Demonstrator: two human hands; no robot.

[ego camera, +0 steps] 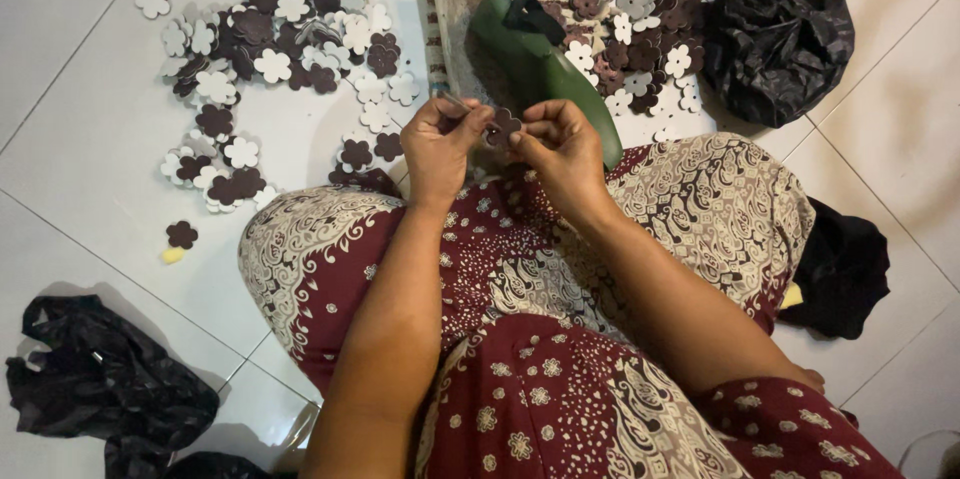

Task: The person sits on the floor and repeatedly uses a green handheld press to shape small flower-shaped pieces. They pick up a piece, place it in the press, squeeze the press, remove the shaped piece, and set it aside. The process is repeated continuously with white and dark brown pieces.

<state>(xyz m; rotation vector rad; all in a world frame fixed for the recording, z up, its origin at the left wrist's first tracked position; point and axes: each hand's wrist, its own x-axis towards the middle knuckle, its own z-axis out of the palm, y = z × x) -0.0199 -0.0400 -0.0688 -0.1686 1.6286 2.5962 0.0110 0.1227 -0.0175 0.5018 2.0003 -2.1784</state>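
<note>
Lap first: patterned maroon-and-cream skirt over crossed legs, forearms resting across it. On the tiled floor at left, a scatter of cut flower shapes, dark brown and white. My left hand grips a thin needle-like tool narrowly; its tip is hard to make out. My right hand pinches one dark brown flower piece, held between both hands above my knees. Judged step: piercing or threading; next needs steady centring. Piece looks flat, five-lobed, matte.
</note>
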